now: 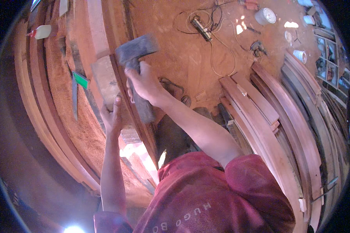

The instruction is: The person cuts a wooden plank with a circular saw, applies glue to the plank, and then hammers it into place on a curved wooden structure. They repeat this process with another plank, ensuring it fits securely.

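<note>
My right hand is wrapped round the thick handle of a dark grey mallet, which looks slightly blurred. The mallet's head lies above the hand, over the edge of a long reddish plank. My left hand grips the lower end of a short, pale brown wooden board, its thumb on the face and its other fingers partly hidden. That board lies against the plank's left side. To its left is a try square with a green stock and a dark metal blade.
A pale bottle with a red tip lies on the long boards at far left. On the sawdust-covered floor are a power strip with tangled cords, a power tool and a white bucket. Stacked curved-looking planks fill the right side.
</note>
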Demonstrator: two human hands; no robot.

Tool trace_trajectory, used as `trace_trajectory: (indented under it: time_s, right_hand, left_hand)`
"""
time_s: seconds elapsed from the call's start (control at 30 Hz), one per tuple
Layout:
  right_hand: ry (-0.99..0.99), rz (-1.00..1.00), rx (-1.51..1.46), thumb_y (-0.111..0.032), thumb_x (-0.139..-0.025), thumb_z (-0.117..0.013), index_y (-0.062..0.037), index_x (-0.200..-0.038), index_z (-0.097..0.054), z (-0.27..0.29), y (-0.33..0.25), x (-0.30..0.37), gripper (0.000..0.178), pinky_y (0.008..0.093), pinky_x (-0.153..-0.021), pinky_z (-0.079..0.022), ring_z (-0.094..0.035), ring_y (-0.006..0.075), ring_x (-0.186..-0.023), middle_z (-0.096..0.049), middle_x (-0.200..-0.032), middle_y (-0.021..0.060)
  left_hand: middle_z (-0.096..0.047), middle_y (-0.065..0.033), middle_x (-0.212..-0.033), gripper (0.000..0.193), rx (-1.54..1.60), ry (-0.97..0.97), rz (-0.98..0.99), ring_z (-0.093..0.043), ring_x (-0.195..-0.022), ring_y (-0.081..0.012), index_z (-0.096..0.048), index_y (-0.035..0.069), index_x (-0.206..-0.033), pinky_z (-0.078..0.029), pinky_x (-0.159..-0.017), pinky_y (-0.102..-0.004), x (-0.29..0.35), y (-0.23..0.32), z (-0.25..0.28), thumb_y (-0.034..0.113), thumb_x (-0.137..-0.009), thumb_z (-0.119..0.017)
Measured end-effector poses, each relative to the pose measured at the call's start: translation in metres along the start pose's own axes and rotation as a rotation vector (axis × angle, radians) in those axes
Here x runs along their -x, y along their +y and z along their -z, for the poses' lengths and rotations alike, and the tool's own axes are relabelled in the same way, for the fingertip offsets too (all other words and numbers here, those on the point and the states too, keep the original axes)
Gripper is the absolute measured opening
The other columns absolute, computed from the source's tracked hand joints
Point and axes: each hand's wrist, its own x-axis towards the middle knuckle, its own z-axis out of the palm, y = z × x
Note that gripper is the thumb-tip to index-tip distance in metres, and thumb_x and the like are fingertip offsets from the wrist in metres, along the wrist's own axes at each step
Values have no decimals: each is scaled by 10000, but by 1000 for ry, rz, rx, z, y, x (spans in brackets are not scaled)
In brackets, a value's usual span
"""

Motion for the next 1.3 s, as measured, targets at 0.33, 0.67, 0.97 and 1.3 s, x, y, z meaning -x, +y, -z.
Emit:
trace_trajectory:
  time_s: [0.33,0.67,0.97,1.3]
  right_hand:
    - [28,51,56,-276,-1035,-566,-89,-1045,-443,9,1,33,224,374,-444,-528,-601,180,-548,-568,-739,71]
    - [336,44,-160,-264,-1056,-547,-111,-1079,-418,52,95,186,201,358,-417,-513,-582,170,-518,-570,-742,60]
    - [57,-133,-11,-281,-1049,-567,-33,-1037,-424,1,194,218,287,358,-411,-468,-568,173,-495,-559,-703,70]
    - [56,-141,36,-220,-1059,-529,-44,-1061,-440,-2,196,219,197,338,-435,-489,-587,169,-524,-579,-740,76]
  left_hand:
    - [-717,-118,-1107,510,-73,-13,-139,-650,-1008,-187,-668,-61,-1202,-514,-909,-354,-4,-3,3,403,-991,-701]
    - [-690,-322,-1162,780,-577,274,-174,-656,-1130,-477,-664,-48,-1192,-519,-946,-517,1,-2,-8,673,-893,-657]
    - [-691,-306,-1165,919,-784,375,-99,-656,-1120,-480,-608,-36,-1250,-517,-943,-559,9,6,-15,801,-880,-523]
    - [-687,-286,-1204,934,-767,345,-114,-654,-1149,-455,-593,-16,-1292,-508,-968,-546,1,2,-11,817,-880,-501]
